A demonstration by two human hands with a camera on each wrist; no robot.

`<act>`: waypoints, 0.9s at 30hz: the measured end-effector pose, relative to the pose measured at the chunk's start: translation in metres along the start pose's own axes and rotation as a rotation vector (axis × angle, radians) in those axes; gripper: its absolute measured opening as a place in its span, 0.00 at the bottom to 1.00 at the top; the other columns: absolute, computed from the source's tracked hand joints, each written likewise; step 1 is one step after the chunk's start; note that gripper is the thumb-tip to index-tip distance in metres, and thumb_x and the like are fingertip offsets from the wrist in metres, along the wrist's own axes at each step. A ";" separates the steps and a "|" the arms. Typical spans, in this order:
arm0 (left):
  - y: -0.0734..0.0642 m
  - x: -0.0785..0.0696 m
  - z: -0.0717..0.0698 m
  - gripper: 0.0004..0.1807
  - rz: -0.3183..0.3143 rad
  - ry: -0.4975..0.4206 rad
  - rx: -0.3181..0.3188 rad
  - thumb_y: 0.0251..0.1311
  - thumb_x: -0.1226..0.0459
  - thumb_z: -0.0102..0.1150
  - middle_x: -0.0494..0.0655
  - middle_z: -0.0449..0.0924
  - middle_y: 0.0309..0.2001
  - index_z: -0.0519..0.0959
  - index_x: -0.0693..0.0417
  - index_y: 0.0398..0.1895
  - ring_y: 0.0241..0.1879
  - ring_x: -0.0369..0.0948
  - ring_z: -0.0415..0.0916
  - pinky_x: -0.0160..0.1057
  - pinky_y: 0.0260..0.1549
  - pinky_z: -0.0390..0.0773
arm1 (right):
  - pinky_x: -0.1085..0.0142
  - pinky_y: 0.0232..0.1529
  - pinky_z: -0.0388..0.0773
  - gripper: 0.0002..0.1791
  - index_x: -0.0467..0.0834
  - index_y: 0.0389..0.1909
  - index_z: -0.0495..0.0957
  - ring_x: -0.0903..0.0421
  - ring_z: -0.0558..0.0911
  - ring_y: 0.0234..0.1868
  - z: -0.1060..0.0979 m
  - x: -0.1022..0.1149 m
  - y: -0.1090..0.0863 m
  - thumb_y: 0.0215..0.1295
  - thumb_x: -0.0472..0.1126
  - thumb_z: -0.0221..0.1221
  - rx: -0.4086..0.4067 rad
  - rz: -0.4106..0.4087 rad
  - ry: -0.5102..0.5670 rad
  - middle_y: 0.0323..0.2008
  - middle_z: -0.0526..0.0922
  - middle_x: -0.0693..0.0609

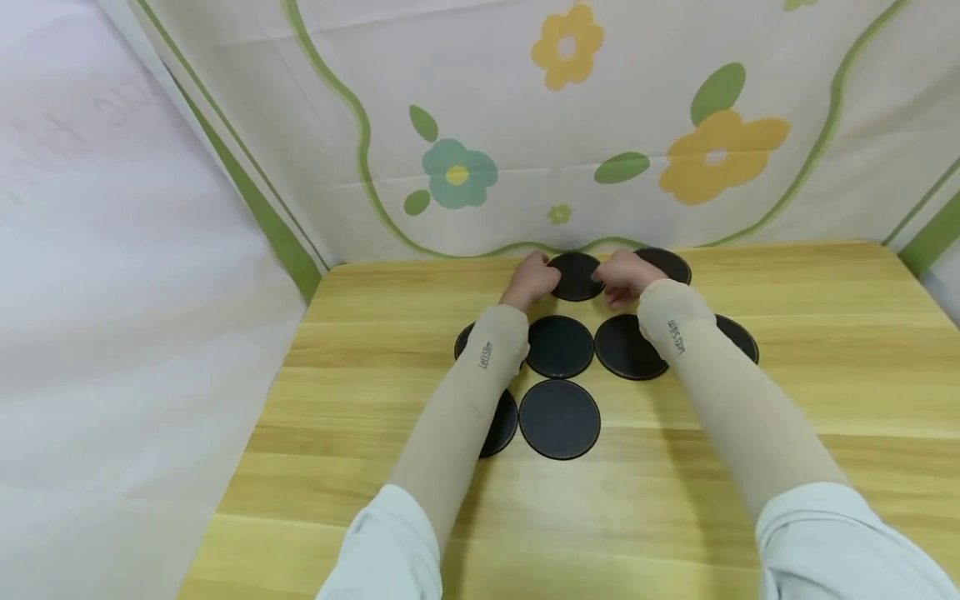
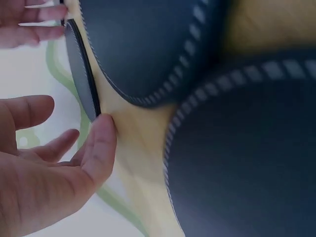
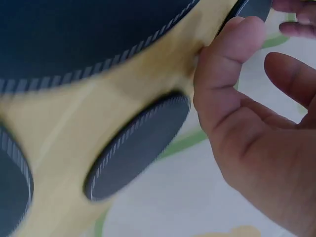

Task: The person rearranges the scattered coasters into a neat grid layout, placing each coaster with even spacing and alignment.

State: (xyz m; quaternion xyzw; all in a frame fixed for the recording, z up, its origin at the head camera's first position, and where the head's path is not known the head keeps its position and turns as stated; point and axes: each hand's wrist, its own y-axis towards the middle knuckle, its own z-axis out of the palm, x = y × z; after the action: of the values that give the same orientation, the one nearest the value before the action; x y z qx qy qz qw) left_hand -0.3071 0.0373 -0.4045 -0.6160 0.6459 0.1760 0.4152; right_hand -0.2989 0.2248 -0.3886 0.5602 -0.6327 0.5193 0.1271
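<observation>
A round black coaster with light edge stitching lies flat at the far edge of the table, between both hands. My left hand is at its left side; in the left wrist view a fingertip touches the rim of this coaster, with the thumb held apart. On the opposite side is my right hand, its bent fingers at the rim of the same coaster and its thumb apart in the right wrist view. Another black coaster lies just right of the right hand, partly hidden by it.
Several more black coasters lie nearer in rows, among them a middle one and a front one; the sleeved forearms partly cover others. A flower-printed cloth hangs right behind the wooden table, and white cloth hangs at left.
</observation>
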 end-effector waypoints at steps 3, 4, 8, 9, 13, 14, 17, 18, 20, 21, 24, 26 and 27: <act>0.002 -0.002 0.002 0.30 -0.019 -0.082 -0.015 0.73 0.63 0.45 0.51 0.61 0.75 0.60 0.56 0.78 0.66 0.45 0.65 0.41 0.57 0.71 | 0.59 0.30 0.83 0.22 0.26 0.61 0.62 0.52 0.78 0.21 0.005 0.003 0.000 0.78 0.39 0.48 -0.003 0.015 0.065 0.20 0.71 0.47; 0.004 -0.001 0.002 0.30 -0.039 -0.121 -0.034 0.73 0.63 0.46 0.50 0.62 0.74 0.61 0.56 0.77 0.64 0.44 0.67 0.41 0.56 0.71 | 0.59 0.29 0.83 0.22 0.26 0.62 0.61 0.52 0.78 0.21 0.006 0.004 0.000 0.78 0.39 0.47 -0.003 0.018 0.092 0.18 0.70 0.48; 0.008 0.003 -0.001 0.06 -0.095 -0.284 -0.114 0.71 0.68 0.49 0.46 0.75 0.36 0.76 0.59 0.37 0.29 0.38 0.66 0.37 0.32 0.68 | 0.61 0.28 0.83 0.21 0.25 0.62 0.62 0.54 0.79 0.20 0.007 0.007 0.001 0.77 0.36 0.46 -0.003 0.020 0.192 0.18 0.73 0.46; 0.009 0.005 -0.002 0.11 -0.097 -0.312 -0.128 0.70 0.69 0.50 0.44 0.69 0.28 0.71 0.57 0.27 0.24 0.38 0.59 0.38 0.28 0.64 | 0.62 0.27 0.83 0.19 0.25 0.60 0.63 0.54 0.79 0.19 0.007 0.008 0.002 0.77 0.36 0.46 -0.001 0.017 0.209 0.20 0.74 0.46; 0.008 0.010 -0.007 0.23 -0.041 -0.410 -0.137 0.67 0.74 0.53 0.42 0.55 0.19 0.57 0.50 0.16 0.18 0.38 0.54 0.41 0.27 0.65 | 0.65 0.23 0.81 0.12 0.27 0.53 0.67 0.56 0.78 0.18 0.008 0.009 0.006 0.77 0.32 0.44 -0.026 -0.006 0.242 0.24 0.79 0.42; 0.007 0.011 -0.008 0.21 -0.022 -0.434 -0.143 0.66 0.75 0.53 0.42 0.59 0.20 0.62 0.51 0.16 0.20 0.39 0.58 0.42 0.29 0.68 | 0.65 0.23 0.80 0.12 0.28 0.54 0.66 0.56 0.78 0.17 0.008 0.009 0.007 0.77 0.31 0.44 -0.037 -0.013 0.252 0.24 0.79 0.42; 0.005 0.014 -0.011 0.10 0.013 -0.502 -0.142 0.66 0.77 0.52 0.46 0.70 0.30 0.76 0.61 0.27 0.28 0.44 0.68 0.47 0.40 0.77 | 0.66 0.22 0.80 0.19 0.32 0.66 0.60 0.58 0.77 0.17 0.008 0.008 0.010 0.77 0.31 0.45 -0.059 -0.027 0.277 0.25 0.80 0.44; 0.004 0.015 -0.012 0.07 0.017 -0.531 -0.141 0.66 0.78 0.52 0.49 0.73 0.34 0.79 0.64 0.34 0.31 0.46 0.70 0.49 0.44 0.79 | 0.66 0.23 0.80 0.23 0.34 0.70 0.57 0.58 0.77 0.17 0.008 0.009 0.011 0.77 0.30 0.46 -0.066 -0.033 0.289 0.26 0.80 0.44; 0.004 0.017 -0.014 0.12 0.016 -0.570 -0.143 0.66 0.78 0.52 0.53 0.78 0.43 0.82 0.67 0.48 0.35 0.48 0.75 0.52 0.49 0.80 | 0.64 0.25 0.82 0.28 0.36 0.75 0.51 0.57 0.78 0.18 0.008 0.009 0.011 0.78 0.31 0.46 -0.079 -0.047 0.309 0.27 0.80 0.44; 0.004 0.018 -0.015 0.14 0.015 -0.585 -0.135 0.67 0.77 0.52 0.55 0.78 0.45 0.81 0.68 0.52 0.36 0.49 0.75 0.53 0.50 0.80 | 0.63 0.26 0.82 0.29 0.36 0.75 0.49 0.57 0.78 0.18 0.008 0.009 0.010 0.78 0.31 0.46 -0.085 -0.060 0.314 0.29 0.80 0.43; 0.006 0.019 -0.017 0.17 0.007 -0.641 -0.119 0.68 0.76 0.54 0.58 0.78 0.47 0.79 0.66 0.59 0.34 0.47 0.76 0.53 0.52 0.79 | 0.60 0.28 0.83 0.26 0.35 0.72 0.50 0.54 0.79 0.21 0.007 0.009 0.006 0.79 0.32 0.44 -0.106 -0.099 0.325 0.32 0.79 0.39; 0.005 0.018 -0.018 0.19 0.010 -0.668 -0.105 0.69 0.75 0.54 0.56 0.79 0.45 0.77 0.65 0.62 0.33 0.46 0.77 0.53 0.53 0.79 | 0.58 0.29 0.84 0.23 0.35 0.70 0.51 0.52 0.80 0.22 0.006 0.008 0.004 0.79 0.32 0.43 -0.122 -0.122 0.328 0.34 0.79 0.37; 0.005 0.018 -0.019 0.19 0.013 -0.677 -0.099 0.69 0.75 0.55 0.56 0.79 0.44 0.77 0.64 0.63 0.33 0.45 0.77 0.53 0.53 0.79 | 0.58 0.29 0.84 0.22 0.35 0.69 0.52 0.51 0.80 0.23 0.005 0.006 0.003 0.79 0.32 0.42 -0.131 -0.132 0.328 0.34 0.79 0.37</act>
State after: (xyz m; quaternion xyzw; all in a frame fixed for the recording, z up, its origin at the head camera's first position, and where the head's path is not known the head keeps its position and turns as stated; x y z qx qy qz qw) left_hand -0.3156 0.0129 -0.4079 -0.5379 0.4659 0.4044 0.5746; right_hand -0.3010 0.2163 -0.3875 0.4988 -0.5978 0.5520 0.2984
